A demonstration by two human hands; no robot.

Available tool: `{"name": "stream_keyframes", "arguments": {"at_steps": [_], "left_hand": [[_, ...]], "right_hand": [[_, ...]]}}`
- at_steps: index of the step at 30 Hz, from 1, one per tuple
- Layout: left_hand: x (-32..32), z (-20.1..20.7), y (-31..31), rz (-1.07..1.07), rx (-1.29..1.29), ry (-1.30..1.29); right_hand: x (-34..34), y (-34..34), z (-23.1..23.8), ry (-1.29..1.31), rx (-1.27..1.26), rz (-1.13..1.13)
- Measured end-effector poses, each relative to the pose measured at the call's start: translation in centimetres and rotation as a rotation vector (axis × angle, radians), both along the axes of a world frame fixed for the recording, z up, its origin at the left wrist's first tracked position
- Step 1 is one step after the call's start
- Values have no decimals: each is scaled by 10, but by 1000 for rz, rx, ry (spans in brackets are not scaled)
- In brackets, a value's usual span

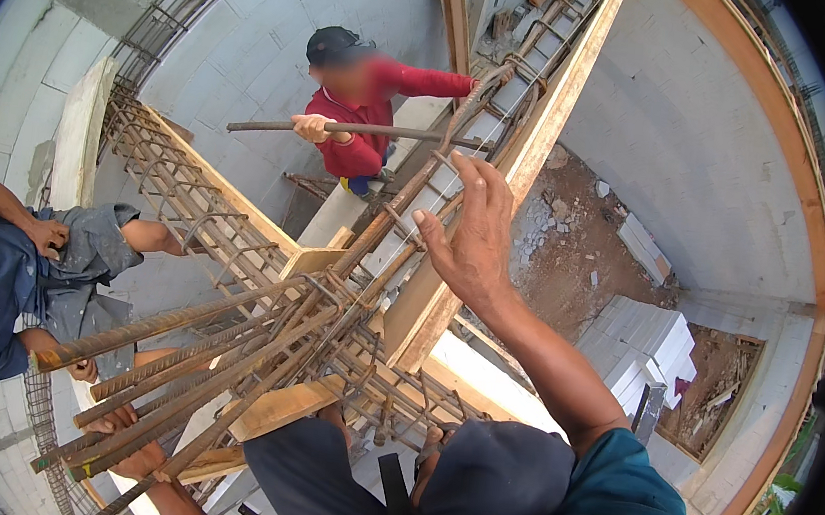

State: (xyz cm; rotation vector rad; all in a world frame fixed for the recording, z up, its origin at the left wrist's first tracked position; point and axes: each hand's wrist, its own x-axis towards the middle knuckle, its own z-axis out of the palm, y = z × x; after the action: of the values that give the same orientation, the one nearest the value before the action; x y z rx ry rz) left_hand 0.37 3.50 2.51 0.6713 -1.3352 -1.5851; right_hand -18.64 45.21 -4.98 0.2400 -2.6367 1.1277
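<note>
My left hand [140,458] is closed around a rusty rebar [173,454] among several thick bars that jut up toward the lower left. My right hand [473,226] is raised with its fingers apart, over the long rebar cage [399,210] and a thin white string, holding nothing. Beyond it, a person in a red shirt [355,111] grips a long steel bar [375,131], one end of which meets the cage just past my fingertips. That person's other hand is on the bent rebar near the cage.
At left, a person in dark blue [2,285] is beside the bars. A wooden formwork board [510,192] runs along the cage; another cage [176,167] branches left. A short plank [286,407] lies near my legs. Below at right are stacked white blocks [636,351] and rubble [588,216].
</note>
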Motion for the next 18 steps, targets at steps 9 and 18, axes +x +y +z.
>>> {"name": "stream_keyframes", "arguments": {"at_steps": [9,18], "left_hand": [[-19,17,23,5,-47,39],[-3,9,-2,-196,-19,-7]], "right_hand": [[40,26,-110,-365,624,406],[46,30,-121,-92,484,340]]}}
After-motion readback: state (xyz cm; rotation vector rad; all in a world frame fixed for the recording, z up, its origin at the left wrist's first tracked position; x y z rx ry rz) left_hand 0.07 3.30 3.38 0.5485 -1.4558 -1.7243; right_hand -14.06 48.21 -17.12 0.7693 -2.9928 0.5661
